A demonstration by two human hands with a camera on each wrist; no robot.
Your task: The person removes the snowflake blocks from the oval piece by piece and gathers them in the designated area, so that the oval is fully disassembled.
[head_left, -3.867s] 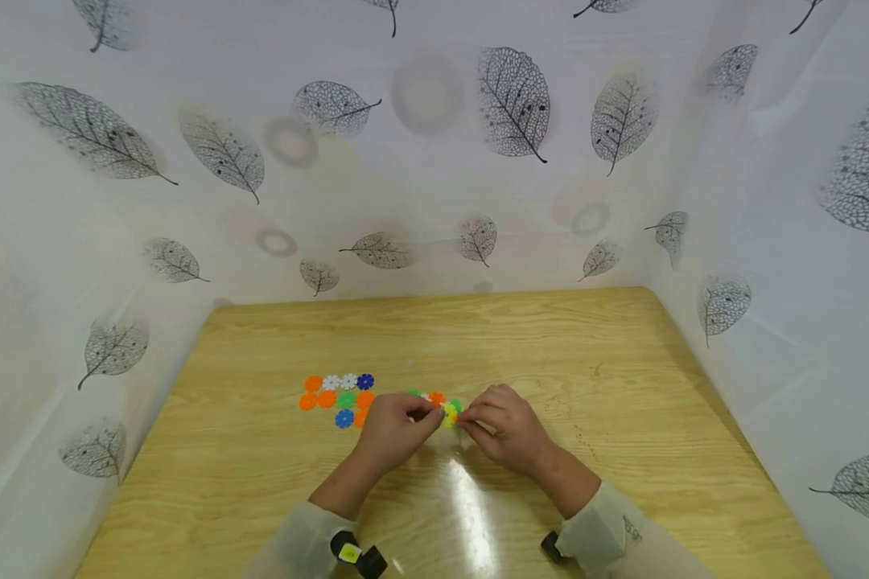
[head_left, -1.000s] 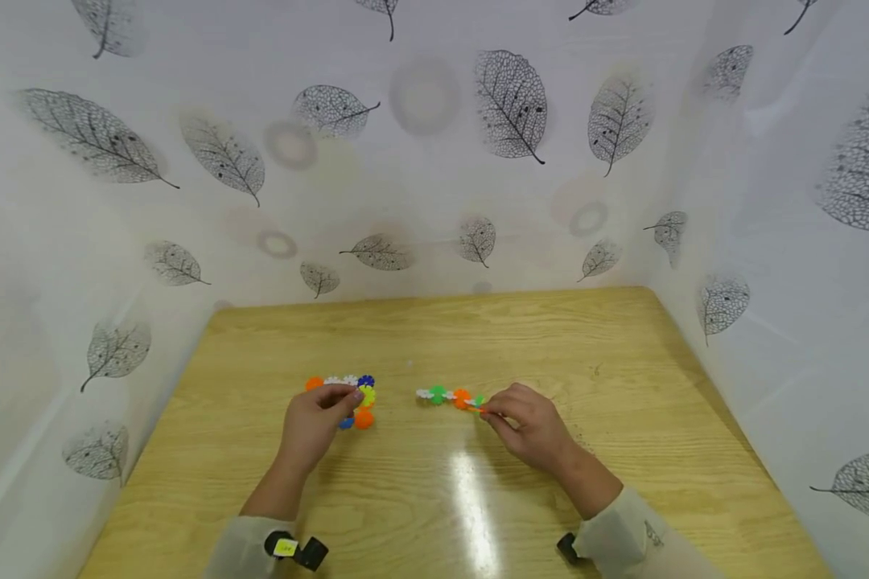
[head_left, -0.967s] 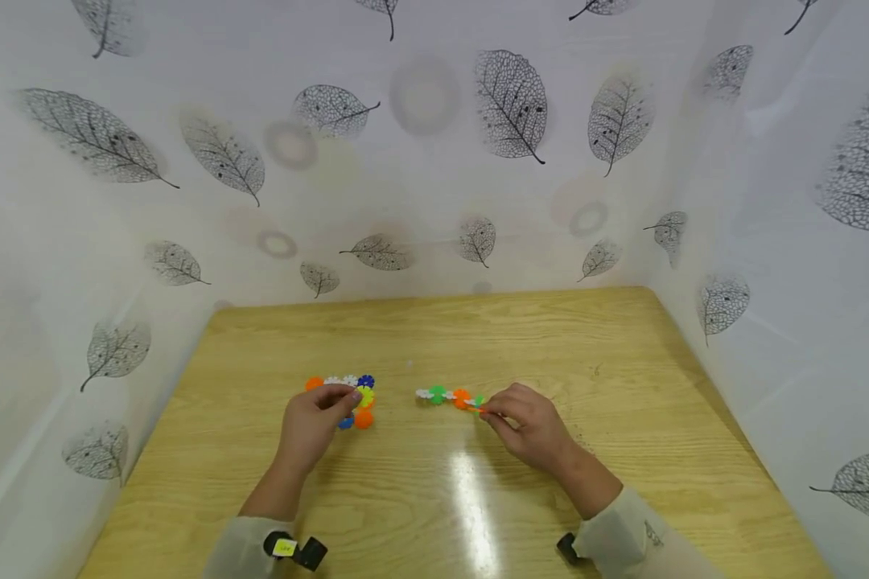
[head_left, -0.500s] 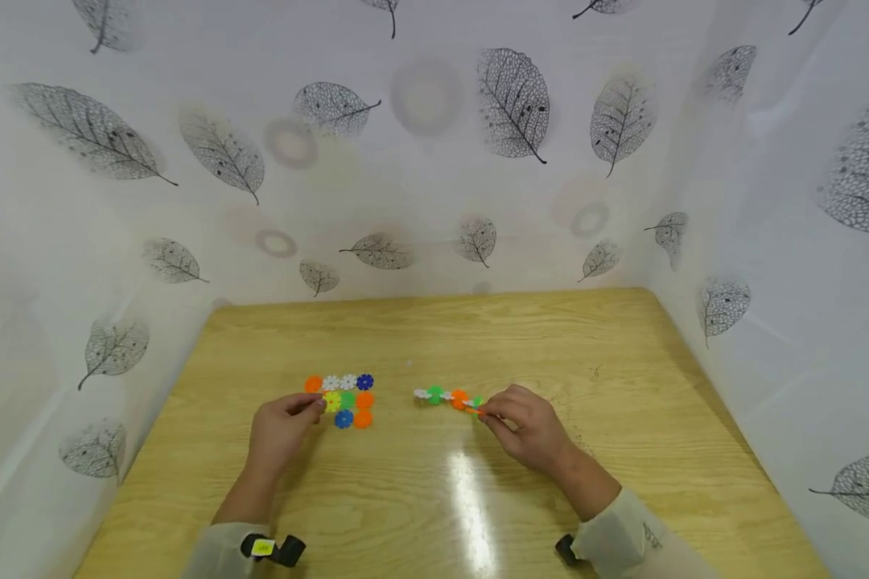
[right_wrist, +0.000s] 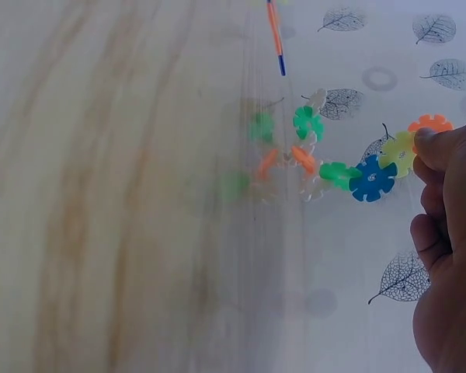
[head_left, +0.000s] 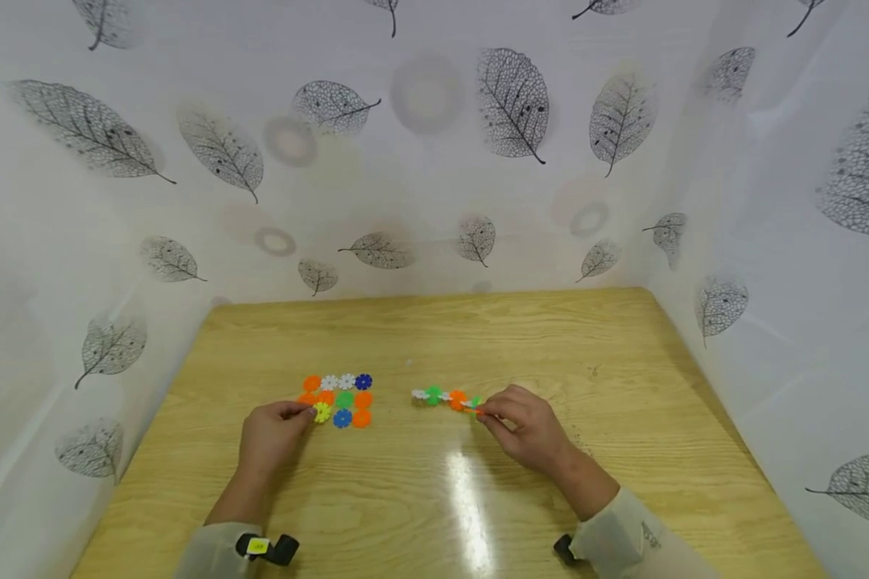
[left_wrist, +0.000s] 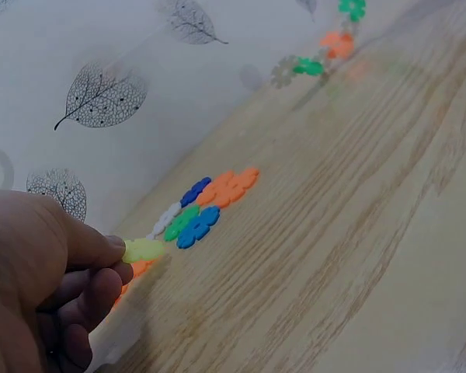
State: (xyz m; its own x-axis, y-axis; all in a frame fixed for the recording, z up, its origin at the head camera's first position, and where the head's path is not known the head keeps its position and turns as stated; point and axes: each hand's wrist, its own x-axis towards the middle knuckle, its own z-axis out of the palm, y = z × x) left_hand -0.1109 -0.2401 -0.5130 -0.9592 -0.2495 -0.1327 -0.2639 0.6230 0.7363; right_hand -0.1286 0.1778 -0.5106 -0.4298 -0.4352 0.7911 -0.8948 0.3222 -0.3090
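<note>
My left hand (head_left: pixel 269 438) pinches a yellow flower-shaped plastic disc (head_left: pixel 322 412) between thumb and forefinger, over the near left side of a group of loose discs. In the left wrist view the yellow disc (left_wrist: pixel 144 249) appears above an orange one. My right hand (head_left: pixel 527 430) pinches the near end of a chain of interlocked discs (head_left: pixel 433 395). Seen from the right wrist, that end has an orange disc (right_wrist: pixel 429 123), a yellow disc (right_wrist: pixel 398 153) and a blue disc (right_wrist: pixel 373 179); green, white and orange ones follow. Fingertips hide part of the orange disc.
The loose group includes a dark blue disc (head_left: pixel 364 382), a lighter blue disc (head_left: pixel 343 418), a green disc (head_left: pixel 343 400), and several orange and white ones. They lie on a wooden table (head_left: pixel 405 498), enclosed by a leaf-patterned curtain (head_left: pixel 434 177).
Both hands were together at the chain earlier. My left hand has since moved left with the yellow disc, crossing the loose group, then slightly nearer. The right hand shifted right, then stayed nearly still.
</note>
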